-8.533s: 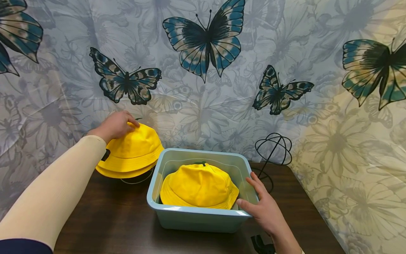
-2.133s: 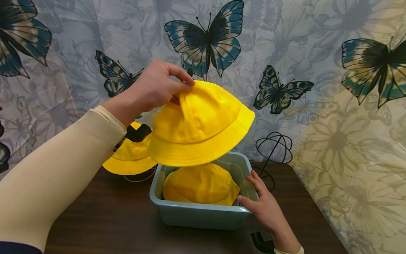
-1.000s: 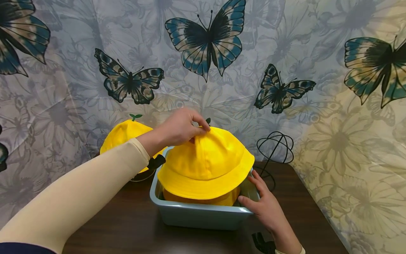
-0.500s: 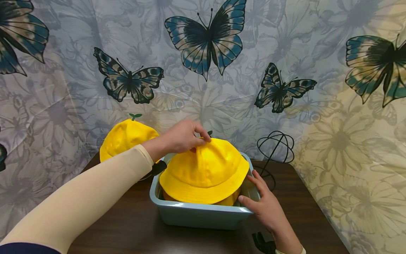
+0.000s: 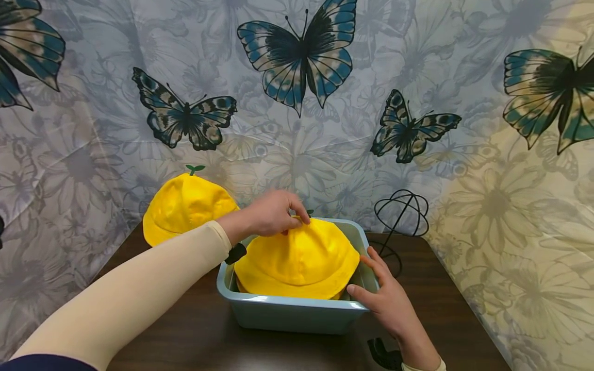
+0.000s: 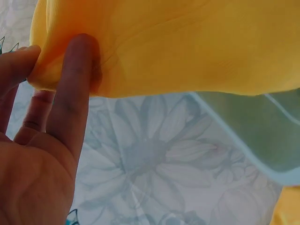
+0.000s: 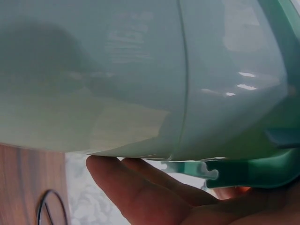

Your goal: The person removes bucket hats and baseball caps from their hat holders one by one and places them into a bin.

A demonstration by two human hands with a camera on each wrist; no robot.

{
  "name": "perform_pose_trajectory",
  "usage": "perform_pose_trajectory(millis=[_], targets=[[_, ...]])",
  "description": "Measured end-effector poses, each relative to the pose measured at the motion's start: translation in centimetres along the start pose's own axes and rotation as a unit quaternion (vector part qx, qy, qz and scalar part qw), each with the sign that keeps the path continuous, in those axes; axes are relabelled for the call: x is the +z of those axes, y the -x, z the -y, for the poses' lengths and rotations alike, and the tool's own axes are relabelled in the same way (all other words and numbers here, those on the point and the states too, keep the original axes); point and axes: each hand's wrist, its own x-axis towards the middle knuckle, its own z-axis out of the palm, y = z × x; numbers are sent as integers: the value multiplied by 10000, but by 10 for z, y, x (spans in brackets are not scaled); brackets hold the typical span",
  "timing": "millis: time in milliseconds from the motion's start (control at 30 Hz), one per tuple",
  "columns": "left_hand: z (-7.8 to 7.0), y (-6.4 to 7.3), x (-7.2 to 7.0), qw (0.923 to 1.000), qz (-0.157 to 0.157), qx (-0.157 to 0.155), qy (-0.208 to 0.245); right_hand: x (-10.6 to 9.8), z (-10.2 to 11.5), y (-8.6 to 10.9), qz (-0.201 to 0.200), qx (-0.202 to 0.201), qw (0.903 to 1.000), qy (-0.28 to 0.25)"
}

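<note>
A yellow bucket hat (image 5: pixel 297 263) with a green sprout on top sits inside the pale blue plastic tub (image 5: pixel 297 314). My left hand (image 5: pixel 274 212) pinches its crown near the sprout. In the left wrist view the hand (image 6: pixel 51 131) has thumb and fingers on folded yellow cloth (image 6: pixel 187 47). Another hat lies beneath, with only a thin edge showing below the upper brim. At the tub's right side my right hand (image 5: pixel 392 304) grips the rim, thumb over it. The right wrist view shows fingers (image 7: pixel 136 192) along the tub's outer wall (image 7: pixel 117 84).
One more yellow hat (image 5: pixel 187 206) with a green sprout stands at the back left, partly behind my left arm. A black wire hat stand (image 5: pixel 401 214) rises at the back right of the dark wooden table (image 5: pixel 185 319). A butterfly-patterned cloth (image 5: pixel 301 170) hangs behind.
From the stack at the left, my left hand has lifted one hat, carried it right over the tub and lowered it onto the hat inside. My right hand has stayed on the rim.
</note>
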Motion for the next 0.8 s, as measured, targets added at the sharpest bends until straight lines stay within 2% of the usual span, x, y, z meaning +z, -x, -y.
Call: perform_pose_trajectory(millis=[133, 367, 500, 667, 800], targets=[[5, -1, 9, 9998, 170, 71, 63, 0, 1, 0, 4, 8, 10000, 38], [10, -6, 22, 9988, 343, 318, -128, 0, 3, 0, 42, -10, 9999, 164], [13, -7, 27, 9985, 474, 272, -84, 0, 2, -1, 28, 2, 9999, 127], [17, -5, 30, 9977, 610, 246, 160, 0, 1, -1, -4, 12, 9999, 142], [21, -2, 28, 9945, 881, 275, 492, -1, 0, 0, -6, 13, 9999, 148]])
